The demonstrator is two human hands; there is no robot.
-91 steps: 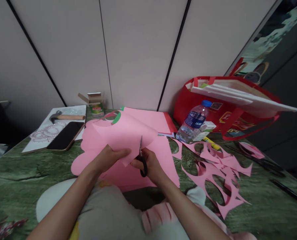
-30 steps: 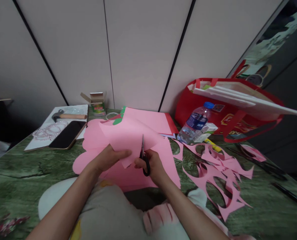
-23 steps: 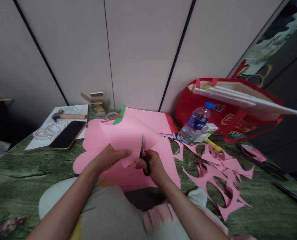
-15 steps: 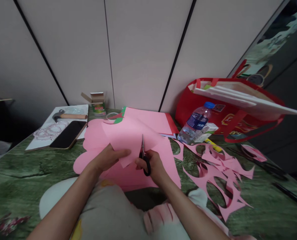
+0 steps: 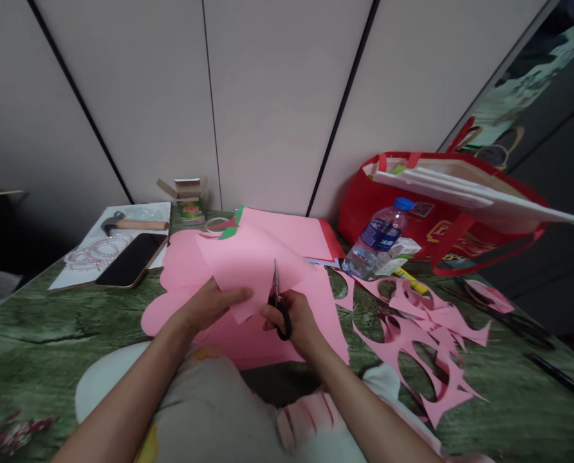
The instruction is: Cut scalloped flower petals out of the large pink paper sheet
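Note:
My left hand (image 5: 222, 301) grips a sheet of pink paper (image 5: 248, 257) by its near left edge, thumb on top and fingers hidden beneath. In my right hand (image 5: 296, 318) is a pair of scissors (image 5: 281, 308) with black handles, its blades pointing away from me and lying over the sheet close to my left thumb. Whether the blades are fully closed is too small to tell. Under the held sheet lie more pink sheets (image 5: 325, 321), with scalloped edges (image 5: 159, 313) on the left.
Pink paper offcuts (image 5: 441, 366) with rounded cut-outs are strewn on the right. Behind them stand a water bottle (image 5: 376, 235) and a red bag (image 5: 412, 199). A phone (image 5: 132, 260), a hammer (image 5: 135, 224) and a small open box (image 5: 190, 207) are at the left.
Almost nothing differs. Both hands, the scissors and the pink sheet keep their places; the view has shifted very slightly.

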